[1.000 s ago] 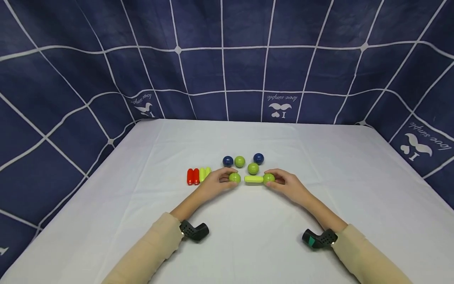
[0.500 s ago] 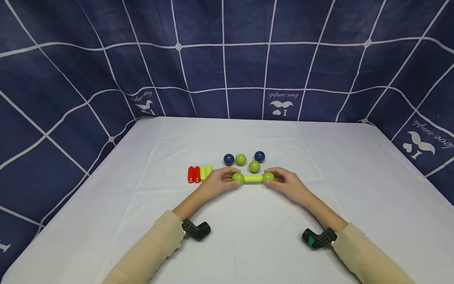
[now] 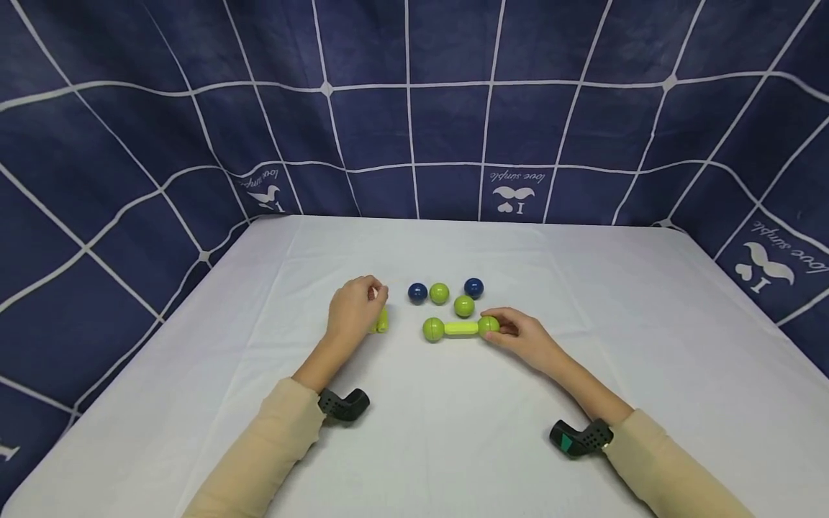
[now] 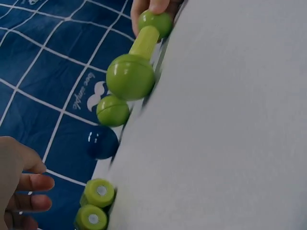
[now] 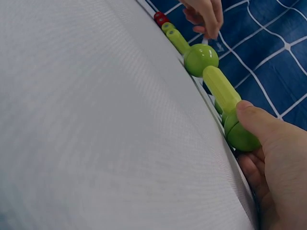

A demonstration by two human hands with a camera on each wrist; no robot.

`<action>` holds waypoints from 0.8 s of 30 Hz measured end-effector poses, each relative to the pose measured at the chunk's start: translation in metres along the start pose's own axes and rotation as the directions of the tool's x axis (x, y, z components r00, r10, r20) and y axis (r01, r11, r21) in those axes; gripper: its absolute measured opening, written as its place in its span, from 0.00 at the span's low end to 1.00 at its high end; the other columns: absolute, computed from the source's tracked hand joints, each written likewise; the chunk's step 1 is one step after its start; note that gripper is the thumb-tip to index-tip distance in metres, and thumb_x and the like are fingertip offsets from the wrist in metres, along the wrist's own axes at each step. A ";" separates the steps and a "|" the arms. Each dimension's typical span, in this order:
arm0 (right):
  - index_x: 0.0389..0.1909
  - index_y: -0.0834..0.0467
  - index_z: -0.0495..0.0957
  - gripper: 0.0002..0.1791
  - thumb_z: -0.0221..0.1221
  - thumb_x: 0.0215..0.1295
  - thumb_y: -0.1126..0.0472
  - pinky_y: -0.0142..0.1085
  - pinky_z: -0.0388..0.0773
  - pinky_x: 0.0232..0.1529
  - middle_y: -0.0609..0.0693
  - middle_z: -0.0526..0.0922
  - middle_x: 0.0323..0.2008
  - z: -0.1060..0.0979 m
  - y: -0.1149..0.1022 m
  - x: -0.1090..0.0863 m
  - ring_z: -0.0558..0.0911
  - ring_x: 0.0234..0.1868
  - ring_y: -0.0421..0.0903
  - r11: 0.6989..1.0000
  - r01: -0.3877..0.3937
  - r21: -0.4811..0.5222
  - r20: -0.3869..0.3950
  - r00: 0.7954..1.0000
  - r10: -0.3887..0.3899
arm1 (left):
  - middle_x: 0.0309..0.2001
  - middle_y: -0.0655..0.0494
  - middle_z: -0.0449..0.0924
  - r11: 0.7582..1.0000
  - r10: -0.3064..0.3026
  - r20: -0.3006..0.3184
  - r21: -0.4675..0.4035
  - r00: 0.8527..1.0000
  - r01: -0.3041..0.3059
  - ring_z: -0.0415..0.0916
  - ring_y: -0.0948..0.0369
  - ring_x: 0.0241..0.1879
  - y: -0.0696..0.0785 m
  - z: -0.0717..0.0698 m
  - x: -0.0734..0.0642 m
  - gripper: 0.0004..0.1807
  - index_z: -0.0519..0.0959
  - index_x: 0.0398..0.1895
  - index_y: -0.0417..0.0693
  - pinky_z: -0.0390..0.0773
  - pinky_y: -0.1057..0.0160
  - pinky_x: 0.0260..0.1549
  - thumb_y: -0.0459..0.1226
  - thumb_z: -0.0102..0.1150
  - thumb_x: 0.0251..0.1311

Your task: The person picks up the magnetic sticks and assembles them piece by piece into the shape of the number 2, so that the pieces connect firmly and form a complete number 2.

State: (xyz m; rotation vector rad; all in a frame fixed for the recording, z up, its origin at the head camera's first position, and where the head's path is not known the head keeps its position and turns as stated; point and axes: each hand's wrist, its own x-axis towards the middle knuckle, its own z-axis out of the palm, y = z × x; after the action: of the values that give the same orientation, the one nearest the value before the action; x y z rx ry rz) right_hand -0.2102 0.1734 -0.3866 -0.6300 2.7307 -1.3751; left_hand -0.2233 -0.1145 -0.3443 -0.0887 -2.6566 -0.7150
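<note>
My right hand (image 3: 527, 342) pinches a green ball (image 3: 487, 326) between thumb and fingers. A yellow-green rod (image 3: 461, 329) joins it to a second green ball (image 3: 433, 329), making a dumbbell shape that lies sideways on the table. My left hand (image 3: 352, 309) hovers over two loose yellow-green rods (image 3: 383, 321), its back hiding part of them in the head view. In the left wrist view its fingers (image 4: 36, 182) are loosely bent with nothing between them, and the rods (image 4: 101, 190) show round metal ends. Red rods (image 5: 161, 18) peek out in the right wrist view.
Behind the dumbbell shape sit two loose green balls (image 3: 439, 293) and two dark blue balls (image 3: 417, 293). A white cloth covers the table (image 3: 453, 432). Dark blue gridded curtains (image 3: 447, 122) hang along the back and sides.
My left hand brought its green ball right onto the rod's free end, then let go and moved left over the loose rods. The right hand stays on its ball.
</note>
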 end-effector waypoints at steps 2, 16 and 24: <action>0.55 0.60 0.71 0.23 0.58 0.59 0.55 0.38 0.75 0.49 0.58 0.76 0.51 0.000 0.000 0.000 0.77 0.48 0.49 1.000 0.002 -0.001 0.002 1.000 -0.002 | 0.24 0.52 0.76 0.991 -0.021 0.010 0.132 1.000 0.020 0.70 0.56 0.25 -0.002 -0.001 0.000 0.14 0.79 0.25 0.46 0.67 0.60 0.26 0.45 0.50 0.59; 0.54 0.63 0.70 0.22 0.58 0.59 0.62 0.41 0.74 0.51 0.61 0.74 0.52 0.000 -0.017 -0.005 0.77 0.49 0.53 0.999 -0.028 0.015 0.015 1.000 0.028 | 0.24 0.49 0.73 0.914 -0.023 0.141 0.405 0.990 -0.037 0.71 0.53 0.29 0.009 0.009 -0.015 0.20 0.75 0.20 0.41 0.69 0.54 0.31 0.49 0.53 0.56; 0.54 0.58 0.71 0.23 0.59 0.59 0.54 0.37 0.74 0.50 0.57 0.75 0.53 0.001 0.002 0.000 0.77 0.49 0.49 0.999 -0.008 0.037 0.023 1.000 0.008 | 0.23 0.51 0.71 0.931 0.037 0.129 0.355 0.991 -0.082 0.69 0.55 0.24 0.014 0.012 -0.017 0.18 0.74 0.20 0.42 0.67 0.58 0.26 0.48 0.55 0.56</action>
State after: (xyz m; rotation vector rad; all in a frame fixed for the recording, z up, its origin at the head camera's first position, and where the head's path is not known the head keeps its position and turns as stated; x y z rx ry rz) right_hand -0.2108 0.1742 -0.3888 -0.6276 2.6809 -1.4044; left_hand -0.2096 -0.0954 -0.3534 -0.1143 -2.8391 -0.1983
